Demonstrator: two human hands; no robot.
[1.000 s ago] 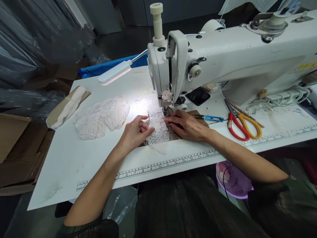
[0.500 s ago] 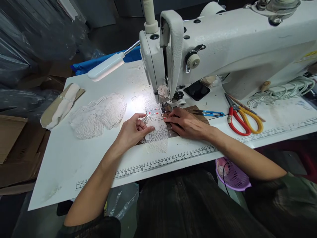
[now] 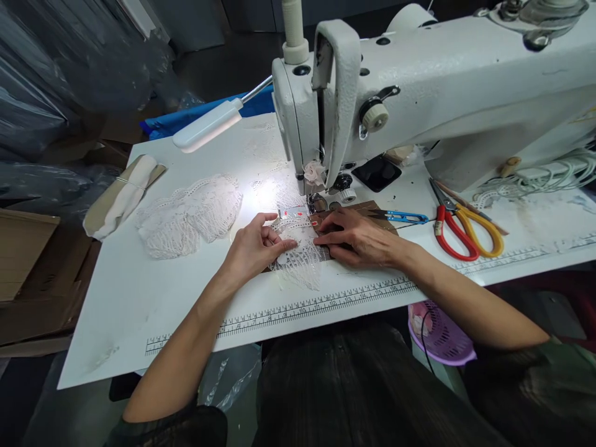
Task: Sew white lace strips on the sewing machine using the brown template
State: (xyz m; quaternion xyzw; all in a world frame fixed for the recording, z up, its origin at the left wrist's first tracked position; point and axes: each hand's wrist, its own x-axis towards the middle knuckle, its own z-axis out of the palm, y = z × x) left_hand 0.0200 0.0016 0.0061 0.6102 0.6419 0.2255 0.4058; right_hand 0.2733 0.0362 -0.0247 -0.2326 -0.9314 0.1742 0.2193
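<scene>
A piece of white lace [image 3: 302, 261] lies under the sewing machine's presser foot [image 3: 311, 202], its fringed end hanging toward me. My left hand [image 3: 258, 248] holds the lace's left side between thumb and curled fingers, the index finger stretched toward the foot. On the right edge, my right hand [image 3: 356, 239] rests with fingers extended, the fingertips touching the lace and a brown plate [image 3: 370, 208] beneath. Red marks show on a clear strip [image 3: 293, 213] just left of the foot. The underside of the lace is hidden.
The white sewing machine [image 3: 410, 81] rises over the table. Blue thread snips [image 3: 407, 216] and red-and-yellow scissors [image 3: 465, 226] lie to the right. Gathered lace [image 3: 190, 214] and a wrapped white bundle [image 3: 130, 192] lie left. A lamp [image 3: 209, 124] lights the needle area. A purple basket [image 3: 442, 338] stands below.
My right hand's fingertips have slid away from the presser foot, toward me along the lace's edge. My left hand keeps its place on the lace. The whole view has shifted slightly.
</scene>
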